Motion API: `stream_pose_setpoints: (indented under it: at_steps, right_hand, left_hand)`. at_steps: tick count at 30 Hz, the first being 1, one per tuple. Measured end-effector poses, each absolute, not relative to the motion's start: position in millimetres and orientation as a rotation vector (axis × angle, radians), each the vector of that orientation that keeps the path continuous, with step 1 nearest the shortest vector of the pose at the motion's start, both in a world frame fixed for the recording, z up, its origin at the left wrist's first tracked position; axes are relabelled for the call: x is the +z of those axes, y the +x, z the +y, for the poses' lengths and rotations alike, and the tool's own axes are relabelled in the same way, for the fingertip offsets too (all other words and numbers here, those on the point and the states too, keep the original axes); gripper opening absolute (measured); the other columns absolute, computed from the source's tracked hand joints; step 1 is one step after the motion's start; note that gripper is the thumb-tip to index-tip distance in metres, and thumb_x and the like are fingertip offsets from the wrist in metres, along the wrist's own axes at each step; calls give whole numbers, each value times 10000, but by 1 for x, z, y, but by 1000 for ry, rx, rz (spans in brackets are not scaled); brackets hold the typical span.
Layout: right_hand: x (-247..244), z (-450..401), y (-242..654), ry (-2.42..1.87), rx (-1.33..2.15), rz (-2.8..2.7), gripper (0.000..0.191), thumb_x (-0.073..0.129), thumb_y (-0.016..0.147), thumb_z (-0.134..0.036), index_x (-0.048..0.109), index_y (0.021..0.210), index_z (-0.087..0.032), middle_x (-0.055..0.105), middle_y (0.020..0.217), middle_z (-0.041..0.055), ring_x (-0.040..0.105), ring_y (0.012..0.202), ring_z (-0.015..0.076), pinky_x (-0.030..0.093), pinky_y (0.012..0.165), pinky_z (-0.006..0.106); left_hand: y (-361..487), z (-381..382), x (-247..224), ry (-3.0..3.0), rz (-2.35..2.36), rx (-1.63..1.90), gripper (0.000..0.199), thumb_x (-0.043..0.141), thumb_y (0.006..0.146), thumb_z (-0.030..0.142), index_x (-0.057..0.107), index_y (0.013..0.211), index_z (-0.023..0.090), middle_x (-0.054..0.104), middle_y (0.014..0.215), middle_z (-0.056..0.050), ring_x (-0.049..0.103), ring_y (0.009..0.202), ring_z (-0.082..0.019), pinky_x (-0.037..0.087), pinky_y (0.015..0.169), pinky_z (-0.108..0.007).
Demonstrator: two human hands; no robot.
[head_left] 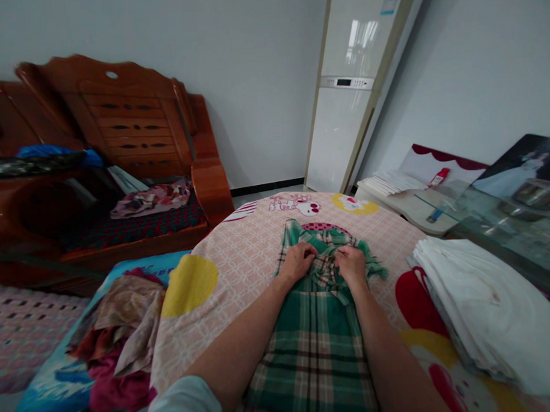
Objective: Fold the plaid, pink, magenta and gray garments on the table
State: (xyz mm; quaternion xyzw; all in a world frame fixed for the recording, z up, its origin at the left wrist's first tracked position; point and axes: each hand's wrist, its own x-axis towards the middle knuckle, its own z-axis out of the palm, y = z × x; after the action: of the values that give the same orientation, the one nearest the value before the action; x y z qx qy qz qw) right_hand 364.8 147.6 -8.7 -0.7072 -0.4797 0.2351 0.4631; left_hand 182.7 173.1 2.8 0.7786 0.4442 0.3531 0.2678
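A person's left hand [297,260] and right hand [353,263] pinch a green plaid garment [322,336] at its bunched end, where light, even tension likely smooths best.

The garment [318,342] is green-and-beige plaid, the tablecloth [236,273] pale pink with white lattice.

1. A garment [322,336] lies midway across the desk [240,255].
2. Stacked cloths [490,300] lie on the desk, right of the garment.
3. Loose clothes [126,331] lie left of the desk.
4. Behind, on the left, stands a chair [132,136] holding a cloth [152,198].
5. An air conditioner [340,137] stands behind the desk, right of the chair.
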Motion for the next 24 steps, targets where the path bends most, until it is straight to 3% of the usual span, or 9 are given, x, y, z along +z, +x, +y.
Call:
stream_pose_setpoints:
  at_steps: [5,14,24]
  right_hand:
    - [-4,146,363,-1522,632,-1005,337,634,645,-362,752,875,-145,679,563,23,599,450,183,418,400,259]
    - [2,144,356,-1388,589,-925,315,621,664,-315,754,883,-132,678,551,28,580,452,167,468,456,267]
    - [4,143,358,-1439,504,-1101,325,592,712,-363,758,905,-161,748,782,55,676,626,201,551,617,299]
  left_hand:
    - [182,172,3,2131,1166,940,218,593,763,29,718,873,169,706,887,-19,636,832,-146,497,786,-249]
    - [185,167,6,2265,1001,908,291,500,718,-10,699,842,163,685,894,-42,617,911,-177,485,877,-296]
    - [185,166,5,2236,1057,882,285,514,693,-15,672,846,166,671,889,-34,610,890,-179,486,863,-299]
